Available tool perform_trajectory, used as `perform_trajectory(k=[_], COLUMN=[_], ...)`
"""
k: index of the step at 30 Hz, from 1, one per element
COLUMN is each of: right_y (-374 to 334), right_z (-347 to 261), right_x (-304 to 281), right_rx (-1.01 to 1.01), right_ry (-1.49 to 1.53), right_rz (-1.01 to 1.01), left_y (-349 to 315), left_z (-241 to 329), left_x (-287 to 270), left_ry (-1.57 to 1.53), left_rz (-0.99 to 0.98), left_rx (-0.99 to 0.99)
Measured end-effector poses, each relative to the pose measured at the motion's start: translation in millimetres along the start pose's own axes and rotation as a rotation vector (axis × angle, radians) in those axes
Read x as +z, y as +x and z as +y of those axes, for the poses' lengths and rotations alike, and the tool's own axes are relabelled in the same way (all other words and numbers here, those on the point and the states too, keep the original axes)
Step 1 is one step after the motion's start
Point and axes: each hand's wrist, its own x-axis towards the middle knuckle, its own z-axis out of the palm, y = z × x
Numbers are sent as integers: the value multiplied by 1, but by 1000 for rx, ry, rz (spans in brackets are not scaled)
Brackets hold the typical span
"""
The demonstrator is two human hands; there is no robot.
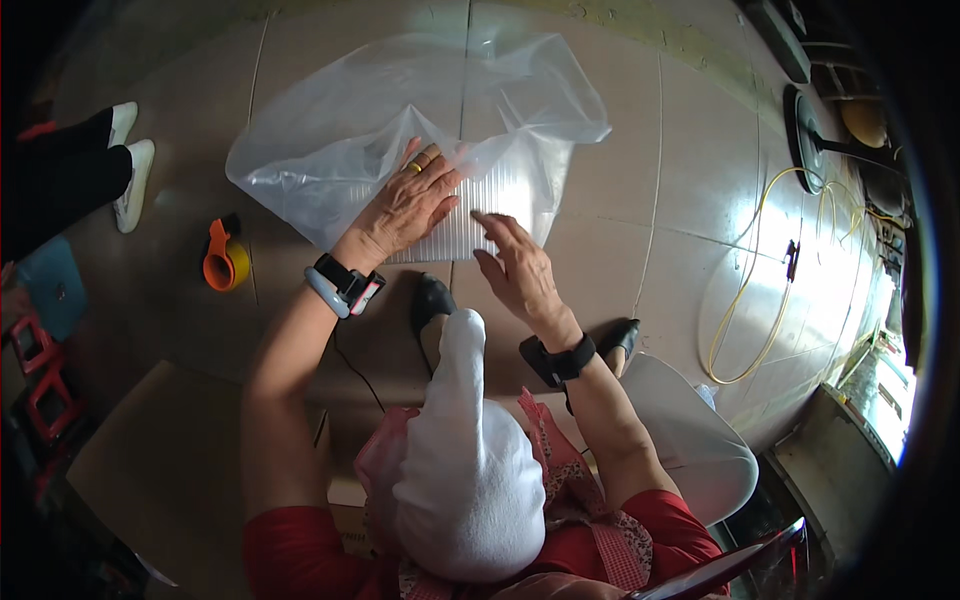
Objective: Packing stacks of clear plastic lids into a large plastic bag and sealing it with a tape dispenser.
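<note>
while my left hand (408, 205) presses flat, grip released, on the clear plastic bag (420, 130) lying on the floor beside the orange tape dispenser (222, 258), my right hand (515, 270), also ungrasping, smooths its ribbed white sheet (490, 205), so i judge flattening needs firm strokes next.

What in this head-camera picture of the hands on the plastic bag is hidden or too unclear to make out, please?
- Head view: what the clear plastic bag holds; glare and the left hand cover it.
- Whether the right hand grips or only presses the ribbed sheet.
- The person at the left edge: only dark legs and white shoes show.
</note>
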Motion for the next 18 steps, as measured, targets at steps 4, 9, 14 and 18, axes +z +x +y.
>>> perform_trajectory(k=[4, 9, 14, 18], right_y=[18, 11, 4, 57], right_z=[50, 65, 21, -55], right_x=[-6, -19, -52, -64], right_rx=[478, 469, 199, -401], right_ry=[85, 468, 114, -154], right_rz=[-108, 140, 64, 162], left_y=[8, 10, -22, -34], left_z=[-19, -6, 63, 51], left_x=[-16, -44, -19, 14], left_ry=[-371, -955, -119, 19], left_rz=[37, 503, 257, 55], left_rx=[-330, -568, -145, -224])
